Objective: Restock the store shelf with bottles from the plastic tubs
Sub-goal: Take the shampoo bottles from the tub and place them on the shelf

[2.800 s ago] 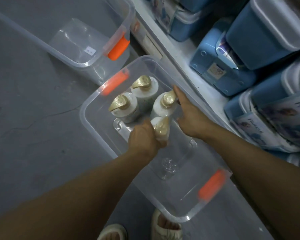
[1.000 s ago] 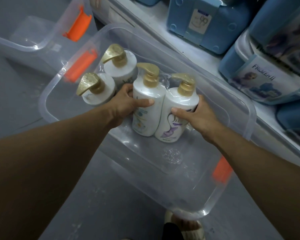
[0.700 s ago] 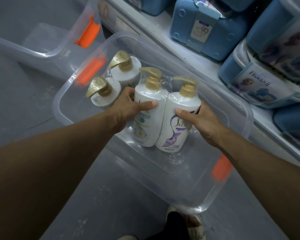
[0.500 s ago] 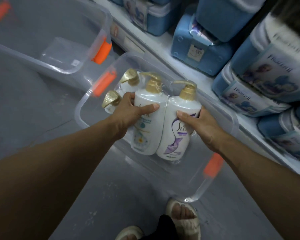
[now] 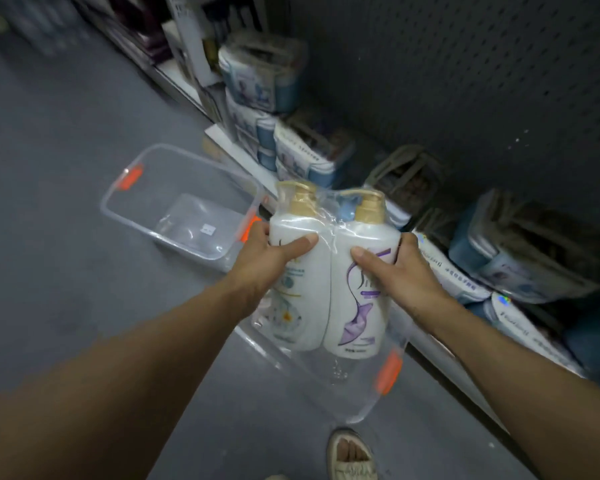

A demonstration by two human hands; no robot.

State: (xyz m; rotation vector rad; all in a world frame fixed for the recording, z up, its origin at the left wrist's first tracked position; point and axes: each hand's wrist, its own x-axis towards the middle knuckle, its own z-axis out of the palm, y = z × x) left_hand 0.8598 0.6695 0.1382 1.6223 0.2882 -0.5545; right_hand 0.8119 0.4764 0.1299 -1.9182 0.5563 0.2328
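Two white pump bottles with gold pumps, wrapped together in clear film as a twin pack (image 5: 329, 282), are held upright above the near clear tub (image 5: 371, 386). My left hand (image 5: 264, 258) grips the left bottle, thumb across its front. My right hand (image 5: 392, 268) grips the right bottle, the one with the purple label. The pack hides most of the near tub's inside. A second clear tub (image 5: 174, 199) with orange latches sits on the floor to the left and holds nothing that I can see.
A low white shelf (image 5: 440, 362) runs along the right, loaded with blue and white boxed goods (image 5: 520, 258). Behind it rises a dark pegboard wall (image 5: 465, 74). Grey floor spreads to the left. My sandalled foot (image 5: 350, 459) is at the bottom.
Both hands have lifted the twin pack up out of the near tub. The view has swung up toward the pegboard wall, and the other bottles in the tub are now hidden.
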